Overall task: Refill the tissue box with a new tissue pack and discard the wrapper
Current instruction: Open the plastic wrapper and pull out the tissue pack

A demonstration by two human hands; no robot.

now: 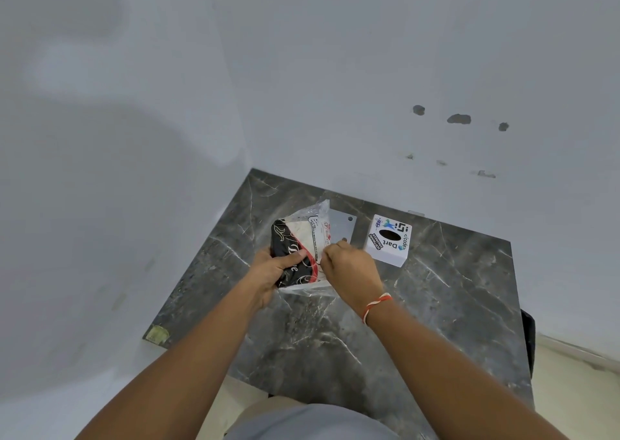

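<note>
A tissue pack (297,243) in a clear plastic wrapper with black, red and white print is held above the dark marble table (436,298). My left hand (273,273) grips its lower left side. My right hand (349,266) pinches the wrapper's right edge, fingers closed on the plastic. To the right stands the white tissue box (389,240), covered in stickers, with a dark oval opening on top. A flat grey lid or plate (342,226) lies on the table between the pack and the box, partly hidden behind the wrapper.
The table sits in a corner between two pale walls. A yellowish patch (157,334) marks its front left corner. A dark object (527,335) shows past the table's right edge. Pale floor lies to the right.
</note>
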